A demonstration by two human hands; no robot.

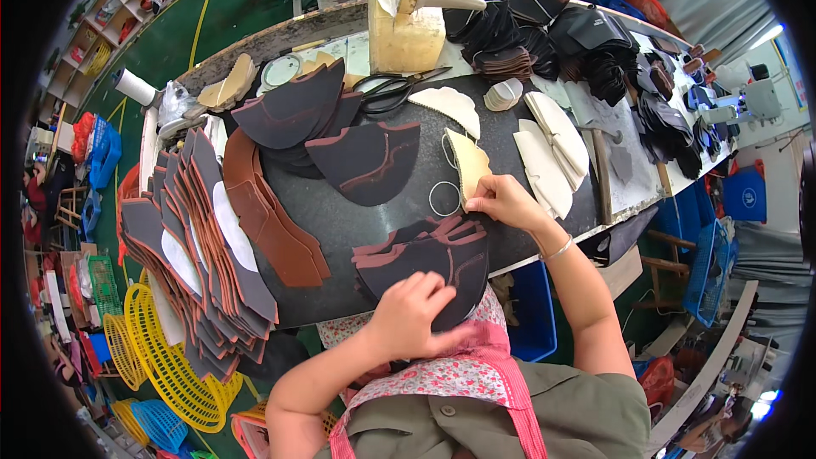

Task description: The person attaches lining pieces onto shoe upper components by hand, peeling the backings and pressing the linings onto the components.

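Observation:
A stack of dark curved shoe-upper pieces (442, 251) with red-brown edges lies at the near edge of the black worktable (340, 221). My left hand (412, 314) presses flat on the near part of that stack, fingers spread. My right hand (501, 201) pinches a cream fan-shaped lining piece (467, 163) at the stack's far right corner. A single dark upper piece (365, 161) lies further back, and a wire ring (444, 198) lies just left of my right hand.
A long fanned row of dark and brown pieces (204, 246) covers the table's left. More cream linings (548, 149), scissors (395, 89), a foam block (406, 30) and black stacks (595, 42) sit behind. Yellow baskets (161, 357) and a blue bin (531, 310) stand below.

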